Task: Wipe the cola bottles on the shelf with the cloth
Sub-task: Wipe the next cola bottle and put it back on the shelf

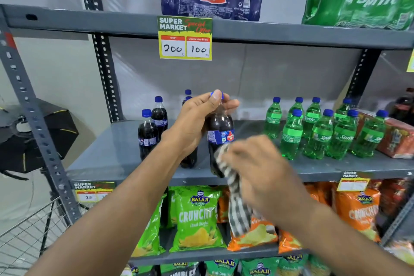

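I see left hand [197, 119] gripping cola bottle [218, 127] by its neck; right hand [259, 163], blurred, clutches striped cloth [237, 197] vs. bottle's lower half.

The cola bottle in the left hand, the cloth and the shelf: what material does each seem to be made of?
Cola bottle: apparently clear glossy plastic; the dark drink shows through, with highlights near the neck.
Cloth: soft woven fabric, matte, dark and light stripes; it hangs limp from the right hand.
Shelf: probably grey painted metal, smooth with a dull sheen.
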Motion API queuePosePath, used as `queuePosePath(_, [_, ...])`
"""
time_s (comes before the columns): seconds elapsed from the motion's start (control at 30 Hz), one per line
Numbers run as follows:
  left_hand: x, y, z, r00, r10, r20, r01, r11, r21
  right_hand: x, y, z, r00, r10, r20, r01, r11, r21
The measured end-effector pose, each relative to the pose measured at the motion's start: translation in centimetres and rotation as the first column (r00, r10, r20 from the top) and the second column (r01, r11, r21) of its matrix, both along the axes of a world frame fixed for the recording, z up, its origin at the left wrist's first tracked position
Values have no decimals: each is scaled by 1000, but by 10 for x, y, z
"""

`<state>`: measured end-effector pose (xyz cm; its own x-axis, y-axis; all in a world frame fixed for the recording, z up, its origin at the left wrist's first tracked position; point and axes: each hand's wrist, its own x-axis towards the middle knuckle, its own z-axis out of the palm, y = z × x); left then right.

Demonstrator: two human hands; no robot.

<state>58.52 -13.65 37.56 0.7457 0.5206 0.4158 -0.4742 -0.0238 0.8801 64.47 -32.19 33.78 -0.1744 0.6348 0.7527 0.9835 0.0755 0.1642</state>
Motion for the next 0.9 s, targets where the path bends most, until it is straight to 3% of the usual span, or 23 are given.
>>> queuePosePath(0.07, [-1,-1,-3,998,-61,-2,61,998,7,11,7,29,987,42,-155,-12,981,194])
queuePosePath(0.13, [0,-5,-6,994,-104,10,104,994,13,18,17,50,971,59,-231,2,967,254])
queuePosePath(0.23, [3,-8,-4,987,-146,70,148,989,-13,20,29,51,959,75,-274,-26,984,178])
queuePosePath(0.43, [9,1,-2,981,-141,135,155,983,-95,28,17,-1,976,122,-180,-97,985,146])
queuePosePath(0.67, [16,10,-2,974,-188,122,188,982,12,32,-3,-43,982,98,-161,-112,990,-84])
queuePosePath(0.9, [29,19,-1,977,-202,69,201,979,25,37,-27,-37,953,124,-276,-122,992,23])
